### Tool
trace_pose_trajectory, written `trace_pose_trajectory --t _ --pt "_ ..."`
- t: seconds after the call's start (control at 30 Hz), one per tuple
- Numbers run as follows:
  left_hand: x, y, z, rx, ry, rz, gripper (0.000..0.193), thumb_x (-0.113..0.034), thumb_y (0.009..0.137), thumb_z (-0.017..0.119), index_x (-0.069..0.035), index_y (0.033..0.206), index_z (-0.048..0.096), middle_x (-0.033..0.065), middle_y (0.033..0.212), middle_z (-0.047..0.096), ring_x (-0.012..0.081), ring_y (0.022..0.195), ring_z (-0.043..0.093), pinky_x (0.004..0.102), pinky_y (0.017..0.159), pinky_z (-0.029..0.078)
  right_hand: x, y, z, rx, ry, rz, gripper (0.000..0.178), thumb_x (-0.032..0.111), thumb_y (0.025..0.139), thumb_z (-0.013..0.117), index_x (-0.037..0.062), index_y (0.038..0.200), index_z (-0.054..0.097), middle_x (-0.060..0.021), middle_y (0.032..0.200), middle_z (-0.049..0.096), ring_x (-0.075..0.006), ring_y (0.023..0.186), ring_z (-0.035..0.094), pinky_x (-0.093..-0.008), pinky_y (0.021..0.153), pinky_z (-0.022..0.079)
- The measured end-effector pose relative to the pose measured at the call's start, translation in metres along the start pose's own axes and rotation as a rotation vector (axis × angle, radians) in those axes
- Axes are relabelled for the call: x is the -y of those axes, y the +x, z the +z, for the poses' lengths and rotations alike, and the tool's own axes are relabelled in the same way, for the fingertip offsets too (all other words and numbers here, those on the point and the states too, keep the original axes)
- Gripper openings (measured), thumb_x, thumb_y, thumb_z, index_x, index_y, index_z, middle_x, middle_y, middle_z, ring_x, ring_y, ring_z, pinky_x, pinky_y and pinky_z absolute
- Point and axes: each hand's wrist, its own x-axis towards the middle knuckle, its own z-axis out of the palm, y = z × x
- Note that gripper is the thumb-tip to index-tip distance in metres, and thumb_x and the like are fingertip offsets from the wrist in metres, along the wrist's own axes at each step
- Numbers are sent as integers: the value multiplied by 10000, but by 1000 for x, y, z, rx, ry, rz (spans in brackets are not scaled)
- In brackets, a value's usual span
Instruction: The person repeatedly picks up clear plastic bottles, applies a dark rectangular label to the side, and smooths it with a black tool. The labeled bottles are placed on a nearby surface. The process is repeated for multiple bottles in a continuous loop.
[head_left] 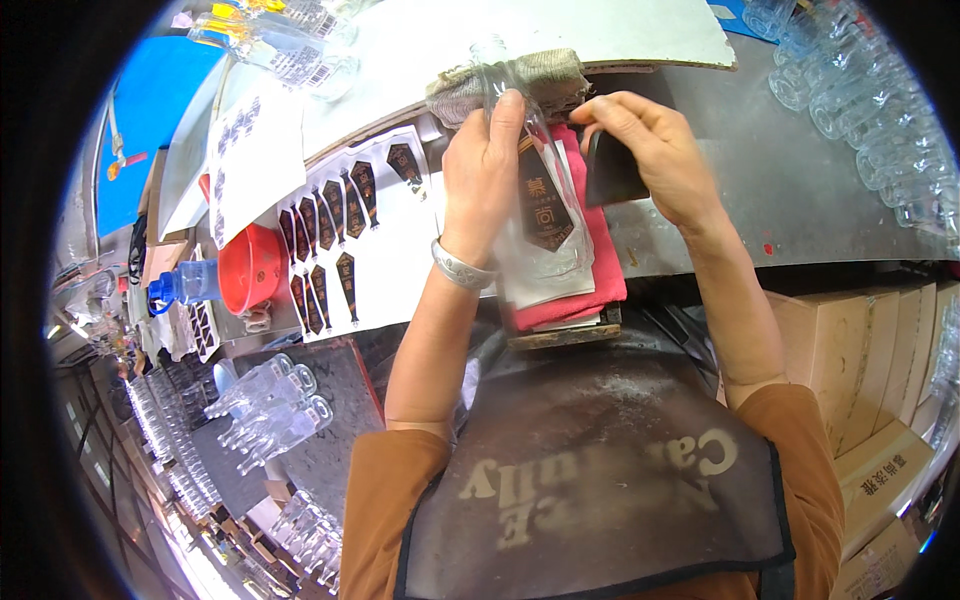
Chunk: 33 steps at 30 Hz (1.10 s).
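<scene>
A clear glass bottle (570, 262) lies on its back in front of me, neck pointing away and resting on a rolled grey cloth (560, 75). Down its face runs a black, tie-shaped label (543, 205) with gold marks. My left hand (478, 180) is closed around the bottle's upper left side, thumb along the shoulder. Just right of the bottle, my right hand (660, 150) pinches a dark flat scraper (614, 172) that looks apart from the glass. Under the bottle are white sheets and a pink cloth (608, 270) on a wooden support (565, 338).
To the left, a white sheet (385, 270) carries several more tie-shaped labels. Beyond it stand a red bowl (250, 268) and a blue-capped bottle (190, 283). Clear bottles (850, 110) crowd the far right; others (270, 410) lie lower left. Cardboard boxes (830, 350) sit below right.
</scene>
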Motion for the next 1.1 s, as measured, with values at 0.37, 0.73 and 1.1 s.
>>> trace_pose_trajectory --t 0.37,0.73,1.1 --pt "1 -13 8 30 -328 -8 607 -535 1058 390 17 1066 641 93 896 709 153 695 673 274 645 555 5 34 27 119 -492 -18 603 547 992 521 9 751 644 -39 672 627 -125 659 622 -274 683 486" --pt "4 -16 14 25 -562 -46 575 -519 1071 364 -14 1046 638 76 871 694 132 713 656 259 654 540 -2 38 23 215 -364 22 541 500 1009 542 38 739 616 -4 687 586 -90 669 564 -250 672 453" --pt "-6 -21 20 -5 -787 -141 575 -516 1076 362 -25 982 647 63 837 681 109 709 627 251 652 516 -1 28 25 195 -223 23 530 491 1020 531 41 755 620 7 694 575 -80 697 504 -238 696 426"
